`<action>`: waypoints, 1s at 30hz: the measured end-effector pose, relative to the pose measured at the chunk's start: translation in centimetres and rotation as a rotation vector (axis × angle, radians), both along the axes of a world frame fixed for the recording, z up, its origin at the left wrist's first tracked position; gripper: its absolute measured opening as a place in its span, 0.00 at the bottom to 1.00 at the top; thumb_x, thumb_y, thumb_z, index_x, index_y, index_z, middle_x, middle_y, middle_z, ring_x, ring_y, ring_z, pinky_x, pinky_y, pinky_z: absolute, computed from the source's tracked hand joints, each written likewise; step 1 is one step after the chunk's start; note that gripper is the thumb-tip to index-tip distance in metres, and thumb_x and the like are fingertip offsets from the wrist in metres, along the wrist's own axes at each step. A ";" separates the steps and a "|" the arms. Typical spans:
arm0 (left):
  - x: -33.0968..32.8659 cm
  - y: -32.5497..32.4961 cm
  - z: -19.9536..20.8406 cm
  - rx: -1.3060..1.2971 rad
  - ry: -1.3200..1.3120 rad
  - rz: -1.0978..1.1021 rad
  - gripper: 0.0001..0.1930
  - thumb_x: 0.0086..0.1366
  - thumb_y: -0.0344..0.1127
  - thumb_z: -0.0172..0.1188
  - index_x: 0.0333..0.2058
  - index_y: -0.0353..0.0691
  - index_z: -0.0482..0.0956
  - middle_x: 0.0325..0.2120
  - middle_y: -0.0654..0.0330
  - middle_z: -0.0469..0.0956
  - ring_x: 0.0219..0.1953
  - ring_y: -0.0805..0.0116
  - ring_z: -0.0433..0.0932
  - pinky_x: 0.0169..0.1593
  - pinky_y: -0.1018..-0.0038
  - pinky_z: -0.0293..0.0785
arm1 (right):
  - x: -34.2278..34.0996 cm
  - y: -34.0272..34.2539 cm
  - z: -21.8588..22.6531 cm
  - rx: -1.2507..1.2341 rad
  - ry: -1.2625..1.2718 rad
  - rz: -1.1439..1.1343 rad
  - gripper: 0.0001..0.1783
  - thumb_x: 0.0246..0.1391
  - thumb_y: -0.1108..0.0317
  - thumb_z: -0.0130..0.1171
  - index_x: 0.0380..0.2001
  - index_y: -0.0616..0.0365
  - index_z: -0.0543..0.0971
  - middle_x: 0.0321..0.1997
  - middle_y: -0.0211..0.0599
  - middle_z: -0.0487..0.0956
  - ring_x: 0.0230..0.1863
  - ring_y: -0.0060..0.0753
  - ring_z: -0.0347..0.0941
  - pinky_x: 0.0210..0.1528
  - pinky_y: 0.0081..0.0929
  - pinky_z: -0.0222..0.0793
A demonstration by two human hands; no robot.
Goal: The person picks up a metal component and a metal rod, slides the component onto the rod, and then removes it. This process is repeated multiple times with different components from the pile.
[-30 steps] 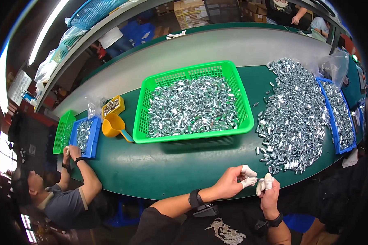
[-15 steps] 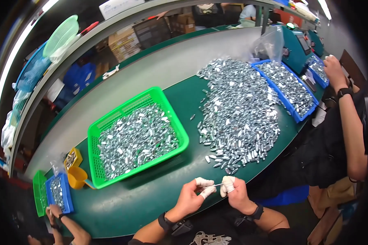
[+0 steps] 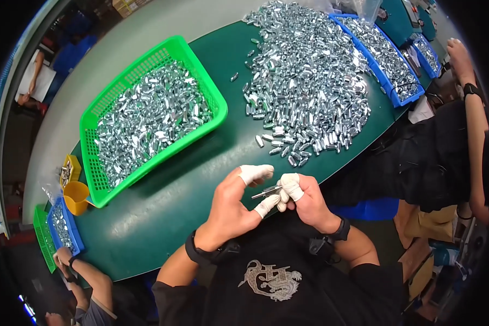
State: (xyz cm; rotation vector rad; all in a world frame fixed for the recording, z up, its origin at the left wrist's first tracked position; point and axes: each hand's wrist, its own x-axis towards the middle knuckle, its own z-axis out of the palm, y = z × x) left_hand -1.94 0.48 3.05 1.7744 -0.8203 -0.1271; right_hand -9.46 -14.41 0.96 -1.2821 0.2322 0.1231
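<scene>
My right hand, with white coverings on its fingertips, is closed on a thin metal rod that points left. A small silvery piece seems to sit by the rod at the fingers, partly hidden. My left hand, also with white fingertip coverings, is open around the rod's free end, thumb below and fingers above. Both hands are over the near edge of the green table. Beyond them lies a large heap of small silvery metal parts, with several loose ones at its near side.
A green basket full of such parts stands left. Farther left are an orange scoop, a yellow bin and a blue tray. Another blue tray borders the heap. Co-workers' arms show at right and lower left.
The view has tilted down, so the table sits higher in the picture. My left fingers have spread from the rod they were pinching; my right hand keeps hold of it.
</scene>
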 end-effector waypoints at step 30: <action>5.2 1.7 0.1 0.335 -0.725 0.264 0.15 0.48 0.30 0.63 0.37 0.37 0.74 0.29 0.54 0.74 0.32 0.57 0.73 0.36 0.68 0.69 | 0.0 -2.3 -2.1 0.039 -0.079 -0.279 0.23 0.61 0.59 0.40 0.12 0.56 0.65 0.12 0.34 0.70 0.13 0.18 0.60 0.16 0.14 0.51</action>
